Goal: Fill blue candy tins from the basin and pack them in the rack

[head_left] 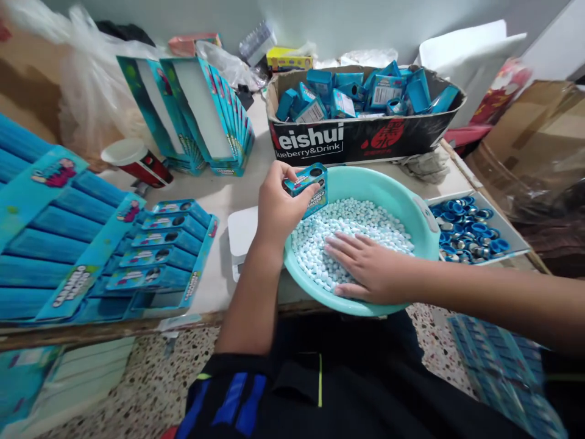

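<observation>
As left hand [281, 198] grips, blue box [316, 204], printed; pale pellets [354, 218]

On the black carton [365, 146], "eishui" can be read in white after a partly hidden red first letter, with "lueberry&Drink" framed below it; red Chinese characters are printed beside them. "CARAMELO" is shown on the held box [320, 198], on the large display box [73, 285] and on the display tray [192, 285]. Barcodes are carried by loose boxes [386, 91]; their digits cannot be read.
</observation>
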Demonstrator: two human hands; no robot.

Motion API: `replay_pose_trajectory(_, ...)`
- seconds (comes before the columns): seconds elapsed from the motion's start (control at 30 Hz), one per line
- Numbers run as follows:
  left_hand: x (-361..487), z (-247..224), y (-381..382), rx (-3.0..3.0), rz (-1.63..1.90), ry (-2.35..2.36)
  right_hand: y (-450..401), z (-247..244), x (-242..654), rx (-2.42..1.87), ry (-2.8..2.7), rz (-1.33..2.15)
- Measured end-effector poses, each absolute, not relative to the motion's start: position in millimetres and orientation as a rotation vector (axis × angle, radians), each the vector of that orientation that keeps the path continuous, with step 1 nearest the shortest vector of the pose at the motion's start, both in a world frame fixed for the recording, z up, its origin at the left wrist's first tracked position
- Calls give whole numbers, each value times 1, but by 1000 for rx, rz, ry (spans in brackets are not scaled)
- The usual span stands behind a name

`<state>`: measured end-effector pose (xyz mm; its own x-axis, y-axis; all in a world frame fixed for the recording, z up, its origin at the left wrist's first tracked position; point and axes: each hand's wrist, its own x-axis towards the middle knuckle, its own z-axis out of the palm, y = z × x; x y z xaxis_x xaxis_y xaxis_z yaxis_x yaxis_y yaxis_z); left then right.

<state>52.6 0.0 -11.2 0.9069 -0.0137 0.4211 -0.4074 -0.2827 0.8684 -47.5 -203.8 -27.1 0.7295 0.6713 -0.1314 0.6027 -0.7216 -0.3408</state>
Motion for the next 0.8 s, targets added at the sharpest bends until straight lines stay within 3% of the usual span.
replay_pose_trajectory(0.13, 53, -14, -1, 1763, 429, -331, -210, -43, -42, -2653, -975, 401)
replay_pose_trajectory(0.47, 49, -11, 0, 1707, 508, -364, -191, -74, 47, -2772, -887, 58)
replay_pose_trajectory(0.8, 48, -9, 3, 1812, 367, -322, -189, -63, 52, -2697, -688, 198)
